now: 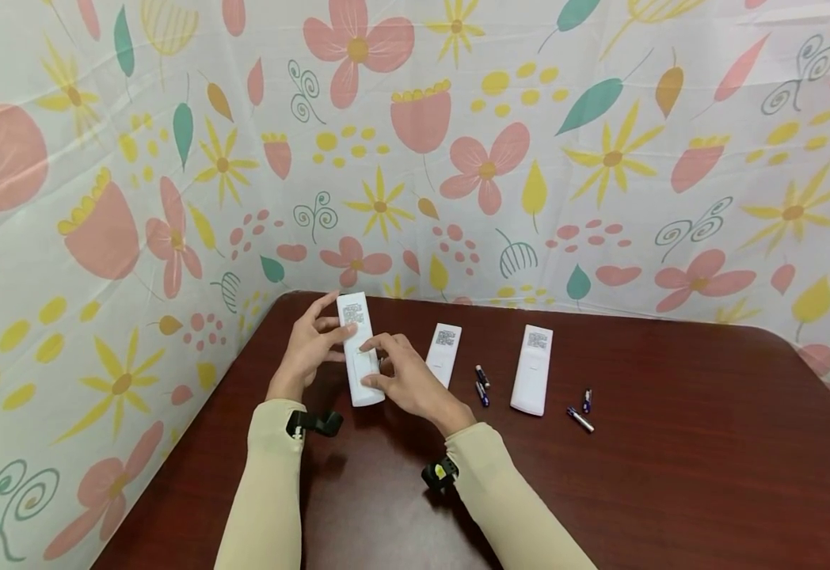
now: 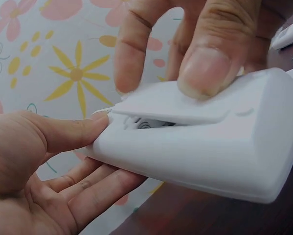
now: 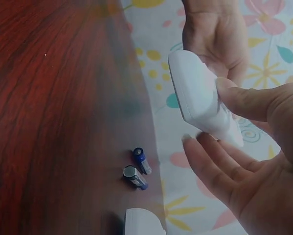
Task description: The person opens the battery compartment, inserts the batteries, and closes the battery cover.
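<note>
A white remote control [image 1: 366,389] with a printed code label is held up off the table, its back toward the head camera. My left hand [image 1: 304,348] grips it from the left side, thumb on its edge and fingers beneath. My right hand [image 1: 415,384] pinches the battery cover [image 2: 161,102] between thumb and finger. In the left wrist view the cover stands tilted, and a dark gap shows part of the battery compartment [image 2: 147,124]. Whether batteries lie inside I cannot tell.
Two more white remotes, a nearer one [image 1: 447,348] and one further right [image 1: 531,372], lie on the dark red table [image 1: 686,443]. One pair of batteries [image 1: 482,393] lies between them; another pair [image 1: 580,419] is at the right. A flowered cloth [image 1: 486,237] hangs behind and at left.
</note>
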{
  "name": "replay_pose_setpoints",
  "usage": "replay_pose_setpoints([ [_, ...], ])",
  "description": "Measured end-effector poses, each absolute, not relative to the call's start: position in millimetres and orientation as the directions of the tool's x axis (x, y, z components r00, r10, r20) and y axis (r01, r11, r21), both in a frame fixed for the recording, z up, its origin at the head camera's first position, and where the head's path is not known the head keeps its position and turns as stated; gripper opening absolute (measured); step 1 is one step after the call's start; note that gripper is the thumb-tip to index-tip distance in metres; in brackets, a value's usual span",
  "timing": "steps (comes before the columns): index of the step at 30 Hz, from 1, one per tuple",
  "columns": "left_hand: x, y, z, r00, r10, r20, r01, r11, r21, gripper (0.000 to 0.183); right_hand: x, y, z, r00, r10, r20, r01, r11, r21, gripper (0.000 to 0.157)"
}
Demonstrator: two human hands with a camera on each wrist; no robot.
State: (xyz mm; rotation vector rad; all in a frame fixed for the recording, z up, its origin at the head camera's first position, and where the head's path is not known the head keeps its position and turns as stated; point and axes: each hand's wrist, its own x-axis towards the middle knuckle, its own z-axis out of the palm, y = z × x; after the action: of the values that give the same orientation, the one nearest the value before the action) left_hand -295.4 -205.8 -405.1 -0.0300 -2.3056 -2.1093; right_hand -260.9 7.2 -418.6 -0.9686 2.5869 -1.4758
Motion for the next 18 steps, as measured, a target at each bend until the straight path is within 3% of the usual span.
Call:
replay_pose_setpoints([
  [9,-297.6,-205.8,-407.6,-1.000,-0.006,0.025,0.025,0.102,0.995,0.072,-262.1,8.1,-415.5,-0.792,-0.489,0.366,-0.555,0.327,-0.765,0.029],
  [18,-295.7,-206.3,-406.5,-0.999,-0.027,0.021,0.019,0.096,0.995,0.072,-261.0,8.4,-413.5,-0.811,-0.461,0.361,-0.523,0.293,-0.801,0.024],
])
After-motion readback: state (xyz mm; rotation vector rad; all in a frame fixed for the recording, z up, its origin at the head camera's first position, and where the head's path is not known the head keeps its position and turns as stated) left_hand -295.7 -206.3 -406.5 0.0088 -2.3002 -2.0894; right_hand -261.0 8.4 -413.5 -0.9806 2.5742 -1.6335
